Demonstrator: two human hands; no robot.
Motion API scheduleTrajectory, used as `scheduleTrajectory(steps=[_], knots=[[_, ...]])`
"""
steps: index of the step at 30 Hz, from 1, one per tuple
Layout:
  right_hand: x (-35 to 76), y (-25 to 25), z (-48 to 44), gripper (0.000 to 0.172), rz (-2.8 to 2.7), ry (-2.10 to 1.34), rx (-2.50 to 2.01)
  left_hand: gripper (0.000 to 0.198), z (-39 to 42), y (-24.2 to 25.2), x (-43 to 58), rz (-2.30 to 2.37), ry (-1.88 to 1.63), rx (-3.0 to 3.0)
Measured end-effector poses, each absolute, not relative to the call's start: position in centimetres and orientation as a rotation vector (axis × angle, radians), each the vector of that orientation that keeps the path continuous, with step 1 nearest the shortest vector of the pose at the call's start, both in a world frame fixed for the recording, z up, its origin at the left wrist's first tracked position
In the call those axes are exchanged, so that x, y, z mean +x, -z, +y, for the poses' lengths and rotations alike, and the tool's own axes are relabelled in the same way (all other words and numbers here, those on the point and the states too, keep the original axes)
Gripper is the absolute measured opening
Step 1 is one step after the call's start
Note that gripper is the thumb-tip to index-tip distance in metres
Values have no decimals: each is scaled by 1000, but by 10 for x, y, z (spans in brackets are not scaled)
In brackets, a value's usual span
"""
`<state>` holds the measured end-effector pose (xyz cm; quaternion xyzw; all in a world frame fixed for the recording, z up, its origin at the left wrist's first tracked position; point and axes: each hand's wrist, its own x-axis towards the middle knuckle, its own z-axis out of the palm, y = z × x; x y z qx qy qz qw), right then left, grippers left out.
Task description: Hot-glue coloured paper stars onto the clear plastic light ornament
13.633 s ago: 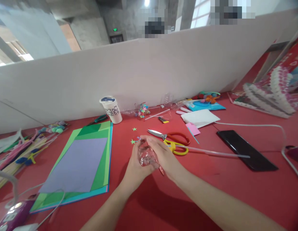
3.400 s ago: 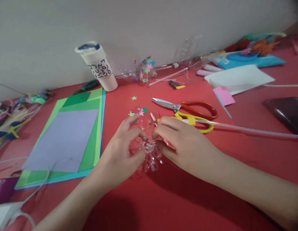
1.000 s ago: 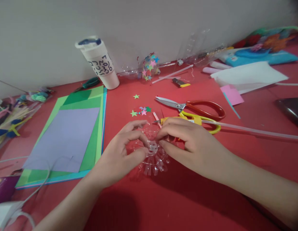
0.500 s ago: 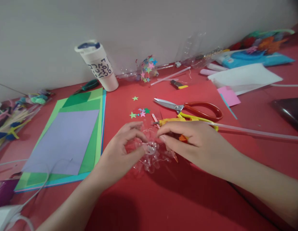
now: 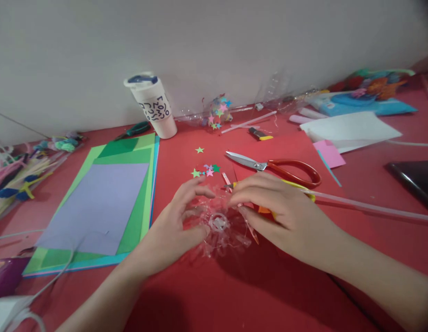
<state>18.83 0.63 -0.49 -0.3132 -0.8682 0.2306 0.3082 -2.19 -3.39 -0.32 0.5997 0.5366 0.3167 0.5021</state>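
A clear plastic fringed piece (image 5: 219,222), flower-shaped with a round ring at its middle and strips splayed outward, is between my two hands just above the red table. My left hand (image 5: 181,221) holds its left side, the thumb near the ring and the fingers curved around the strips. At the upper right edge, my right hand (image 5: 274,207) pinches the strips; its fingertips partly hide what they grip. Under the right hand lie a yellow-handled tool (image 5: 308,193), mostly covered, and a slim pink-orange stick (image 5: 252,230). Red-handled scissors (image 5: 258,165) rest just beyond.
Small paper stars (image 5: 210,172) lie beyond my hands. Stacked coloured paper (image 5: 106,207) is at left, with a white tumbler (image 5: 157,108) behind it. A star-covered clear ball (image 5: 220,113), a cutter (image 5: 259,134) and a white sheet (image 5: 352,131) lie farther back. A long clear stick (image 5: 369,206) extends right.
The view has shifted, so the scene sits slightly lower in the picture. My left thumb has drawn back from the plastic ring, which shows more fully. My right fingers stay at the piece's edge.
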Motion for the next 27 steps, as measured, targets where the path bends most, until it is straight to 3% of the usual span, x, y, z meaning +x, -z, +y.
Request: scheduleTrajectory(steps=[11, 20, 27], knots=[[184, 9, 1, 20, -2466, -536, -902, 63, -32, 10, -26, 1238, -744, 1336], [182, -2, -9, 20, -2447, -559, -792, 58, -36, 9, -19, 1222, -797, 1280], [180, 6, -4, 27, -2402, -486, -975, 61, -38, 19, -16, 1320, -803, 1544]])
